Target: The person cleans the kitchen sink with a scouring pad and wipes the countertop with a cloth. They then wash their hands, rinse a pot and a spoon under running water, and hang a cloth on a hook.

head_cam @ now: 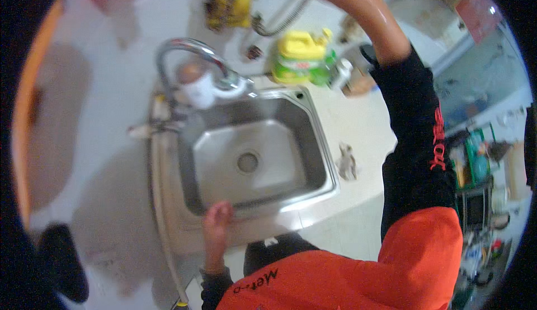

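Observation:
A stainless steel sink basin [251,159] with a round drain lies before me. My left hand [218,217] is at the basin's near left edge, blurred, with nothing visible in it; whether it touches the rim I cannot tell. My right arm reaches up and out past the top of the picture, so my right hand is out of view. A curved chrome faucet [193,45] rises at the back left of the sink. Close to its spout is a white mug-like item [199,91]. A yellow jug with a green label [300,56] stands behind the sink.
A crumpled cloth or wrapper [347,162] lies on the counter right of the sink. A coiled metal hose [289,18] and a yellow container [237,5] are at the back. Green shelving [474,159] holding assorted items stands far right. A wall borders the sink's left side.

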Demonstrator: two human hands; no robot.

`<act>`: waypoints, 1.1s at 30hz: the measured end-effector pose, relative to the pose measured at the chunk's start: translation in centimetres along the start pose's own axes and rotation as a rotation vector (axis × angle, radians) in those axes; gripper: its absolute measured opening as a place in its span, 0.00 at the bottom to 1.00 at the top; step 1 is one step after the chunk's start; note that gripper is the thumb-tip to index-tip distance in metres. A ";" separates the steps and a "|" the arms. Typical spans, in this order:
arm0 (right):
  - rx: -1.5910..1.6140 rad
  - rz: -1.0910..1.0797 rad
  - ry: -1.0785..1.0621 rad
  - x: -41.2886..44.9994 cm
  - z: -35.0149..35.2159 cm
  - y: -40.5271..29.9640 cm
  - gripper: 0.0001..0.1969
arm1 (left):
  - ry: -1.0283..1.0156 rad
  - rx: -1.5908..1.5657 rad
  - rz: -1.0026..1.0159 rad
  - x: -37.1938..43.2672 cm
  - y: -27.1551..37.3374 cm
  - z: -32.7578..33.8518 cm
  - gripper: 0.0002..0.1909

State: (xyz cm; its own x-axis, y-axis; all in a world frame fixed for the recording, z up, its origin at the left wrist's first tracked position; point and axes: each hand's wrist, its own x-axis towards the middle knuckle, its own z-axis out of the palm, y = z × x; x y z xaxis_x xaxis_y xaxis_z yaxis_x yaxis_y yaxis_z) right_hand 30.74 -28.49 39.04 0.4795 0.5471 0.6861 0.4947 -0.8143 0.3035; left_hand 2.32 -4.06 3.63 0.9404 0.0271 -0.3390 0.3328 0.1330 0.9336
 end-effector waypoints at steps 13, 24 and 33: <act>0.206 0.569 -0.717 -48.9 2.3 -5.6 0.14 | -0.055 0.379 0.059 0.3 -0.8 3.8 0.10; 0.614 0.222 -0.217 -24.3 19.8 -5.7 0.16 | 0.094 0.404 -0.056 -3.3 -1.5 2.0 0.11; 0.694 0.334 -0.516 -22.5 41.2 -11.5 0.17 | 0.339 0.404 -0.160 -8.0 -2.3 -1.3 0.11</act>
State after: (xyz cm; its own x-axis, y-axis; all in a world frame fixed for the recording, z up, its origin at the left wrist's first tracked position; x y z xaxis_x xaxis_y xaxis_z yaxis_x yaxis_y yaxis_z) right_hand 44.13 -23.44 -7.17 0.8562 0.4594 0.2365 0.5161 -0.7381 -0.4346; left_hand -6.03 -3.29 4.07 0.8227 0.3638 -0.4368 0.5331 -0.2273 0.8149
